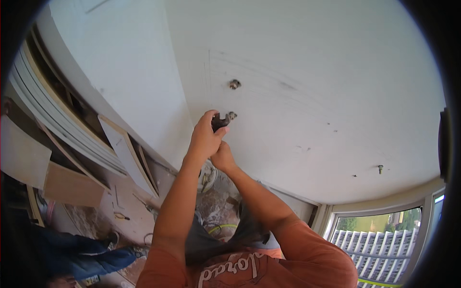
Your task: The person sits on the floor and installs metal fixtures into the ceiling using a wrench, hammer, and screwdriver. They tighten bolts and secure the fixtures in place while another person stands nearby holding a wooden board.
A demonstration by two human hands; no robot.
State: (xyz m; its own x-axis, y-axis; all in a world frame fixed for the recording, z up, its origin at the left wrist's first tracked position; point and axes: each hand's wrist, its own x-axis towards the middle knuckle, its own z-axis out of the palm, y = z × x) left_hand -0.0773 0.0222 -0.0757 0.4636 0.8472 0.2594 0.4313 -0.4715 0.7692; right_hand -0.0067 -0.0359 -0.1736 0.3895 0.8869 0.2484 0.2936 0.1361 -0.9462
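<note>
My left hand is closed around the head end of a dark wrench, whose open jaw shows above the fingers. Just past the jaw, a small metal pipe fitting sits in a hole in the white wall; whether the jaw touches it I cannot tell. Below and a little to the right, my right hand is closed at the wrench's lower end, though the handle itself is mostly hidden by the hands. A second metal fitting is set in the wall higher up.
A white bucket with things in it stands below my hands. Panels and boards lean at the left. Pliers lie on a surface there, near another person's blue-trousered leg. A bolt sticks out of the wall near the window.
</note>
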